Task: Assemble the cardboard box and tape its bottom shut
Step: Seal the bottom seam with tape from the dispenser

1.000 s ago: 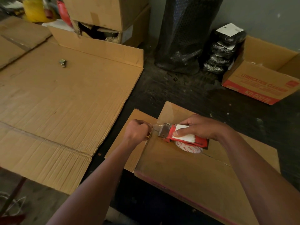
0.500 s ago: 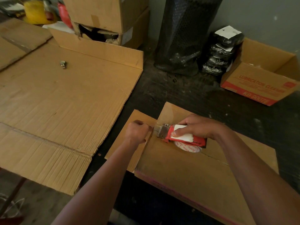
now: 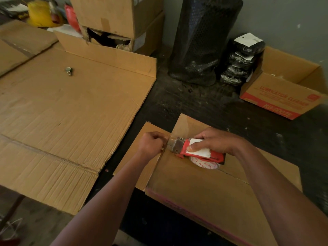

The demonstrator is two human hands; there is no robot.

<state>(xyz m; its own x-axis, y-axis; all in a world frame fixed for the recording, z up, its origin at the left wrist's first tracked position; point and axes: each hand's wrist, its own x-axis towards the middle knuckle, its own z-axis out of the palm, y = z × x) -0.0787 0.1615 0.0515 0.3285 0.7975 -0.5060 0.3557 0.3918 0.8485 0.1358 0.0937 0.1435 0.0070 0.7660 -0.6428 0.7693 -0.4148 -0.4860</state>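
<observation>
Over on the left, a big flattened sheet of brown corrugated cardboard [image 3: 71, 121] covers the dark surface [image 3: 195, 107], with a small metal nut-like piece [image 3: 68, 71] lying on it. Behind it stand two stacked plain cardboard cartons [image 3: 115, 15], the lower one torn open at the front.

The plain brown cardboard box [image 3: 204, 189] being worked on lies low and right of centre, near the person. Its folded flaps face up and meet in a seam that runs off to the right. A thin pink line follows its near edge. One loose flap [image 3: 138, 157] lies flat out to the left, and another [image 3: 184, 125] sticks out at the back with a shiny patch on it.

The left hand [image 3: 153, 143] is curled tight at the box's left edge, with finger and thumb pinching the free end of a short strip of brown tape [image 3: 169, 140]. That strip leads straight into the metal mouth of a red plastic tape dispenser [image 3: 195, 151], which lies along the seam. Its white roll with red lettering [image 3: 204, 165] rests against the cardboard. The right hand [image 3: 218, 141] is wrapped over the dispenser's handle, thumb along the near side.

Further right, against the wall, stands a tall roll of black bubble wrap [image 3: 204, 38]. Next to it is a pile of black-wrapped parcels with white labels [image 3: 243, 59]. At the far right sits an open carton printed in red [image 3: 276, 98].
</observation>
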